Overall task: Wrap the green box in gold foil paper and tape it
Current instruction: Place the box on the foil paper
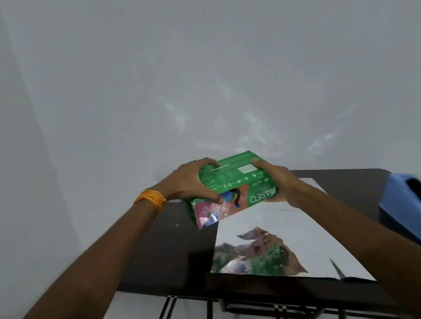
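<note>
We held the green box (230, 183) between both hands, left hand (191, 182) and right hand (280, 183) each in a firm grip on an end, above the far edge of the foil paper (281, 230) on the counter (167, 246). Setting it down square and centred seemed wise, we judged.
</note>
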`<action>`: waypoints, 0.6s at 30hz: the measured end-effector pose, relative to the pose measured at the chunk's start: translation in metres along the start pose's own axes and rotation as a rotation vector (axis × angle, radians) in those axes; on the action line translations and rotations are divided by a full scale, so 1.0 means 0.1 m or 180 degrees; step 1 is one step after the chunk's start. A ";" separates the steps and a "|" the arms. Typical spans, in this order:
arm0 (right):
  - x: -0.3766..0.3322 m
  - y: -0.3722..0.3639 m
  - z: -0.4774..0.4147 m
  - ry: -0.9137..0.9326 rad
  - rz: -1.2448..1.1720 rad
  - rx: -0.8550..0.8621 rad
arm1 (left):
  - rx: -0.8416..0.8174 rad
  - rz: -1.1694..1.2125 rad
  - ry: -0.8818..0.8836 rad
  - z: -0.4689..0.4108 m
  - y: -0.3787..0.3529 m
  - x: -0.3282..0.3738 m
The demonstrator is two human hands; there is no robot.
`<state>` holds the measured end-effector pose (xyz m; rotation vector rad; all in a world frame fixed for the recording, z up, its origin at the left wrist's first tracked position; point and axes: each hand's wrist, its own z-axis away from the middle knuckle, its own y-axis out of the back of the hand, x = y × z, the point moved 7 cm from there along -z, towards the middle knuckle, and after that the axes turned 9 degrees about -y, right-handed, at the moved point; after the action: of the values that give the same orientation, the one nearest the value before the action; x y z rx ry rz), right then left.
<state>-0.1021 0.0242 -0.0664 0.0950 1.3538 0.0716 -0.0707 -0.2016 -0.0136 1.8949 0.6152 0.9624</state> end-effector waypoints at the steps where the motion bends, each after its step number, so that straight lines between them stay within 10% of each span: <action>1: 0.01 0.20 0.02 0.0041 -0.0105 0.0144 | 0.0043 0.0014 -0.0135 -0.12 -0.05 0.10; 5: 0.10 0.91 0.01 0.0098 -0.0491 0.0707 | 0.0810 0.0366 -0.0153 -0.48 -0.16 0.31; 11: 0.39 1.33 -0.13 -0.0148 -0.0503 0.0869 | 0.0710 0.2123 0.0217 -0.70 -0.97 0.17; 18: 0.59 1.36 -0.43 -0.0216 -0.0032 0.1029 | 0.0762 0.2402 0.0237 -0.80 -1.15 -0.04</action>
<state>-0.1310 0.1667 -0.1177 0.3595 1.2889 -0.1587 -0.1418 -0.1101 -0.0928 2.3712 0.0266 1.4816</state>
